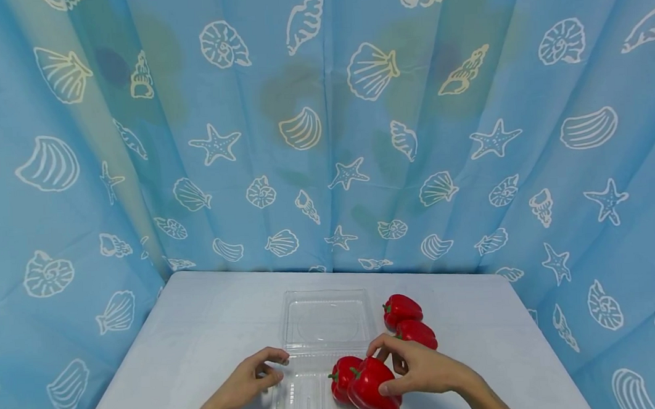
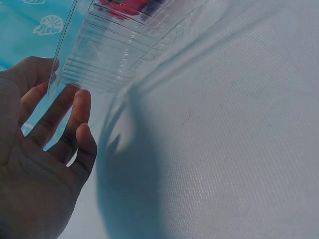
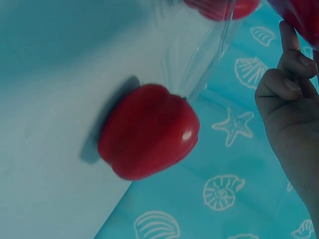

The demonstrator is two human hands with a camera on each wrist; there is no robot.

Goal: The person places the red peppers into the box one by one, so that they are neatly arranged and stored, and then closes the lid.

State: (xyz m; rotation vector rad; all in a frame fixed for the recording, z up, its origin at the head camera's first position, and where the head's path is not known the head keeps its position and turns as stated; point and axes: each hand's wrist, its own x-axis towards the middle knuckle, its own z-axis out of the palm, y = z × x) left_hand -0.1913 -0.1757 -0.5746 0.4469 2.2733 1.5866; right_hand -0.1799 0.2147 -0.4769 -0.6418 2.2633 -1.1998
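A red bell pepper (image 1: pixel 373 388) is gripped by my right hand (image 1: pixel 419 367) over the clear plastic clamshell container (image 1: pixel 301 396). It partly overlaps another red bell pepper (image 1: pixel 343 376) lying in the container's base. In the right wrist view, the fingertips touch the underside of the held pepper (image 3: pixel 301 15). My left hand (image 1: pixel 250 379) is at the base's left side, fingers loosely bent and apart. The left wrist view has this hand (image 2: pixel 47 124) with fingertips right at the clear rim and nothing gripped.
Two more red bell peppers (image 1: pixel 402 310) lie on the white table (image 1: pixel 217 321), right of the container's opened lid (image 1: pixel 328 319). The lid lies flat behind the base. A blue curtain (image 1: pixel 324 137) with shell prints stands round the table.
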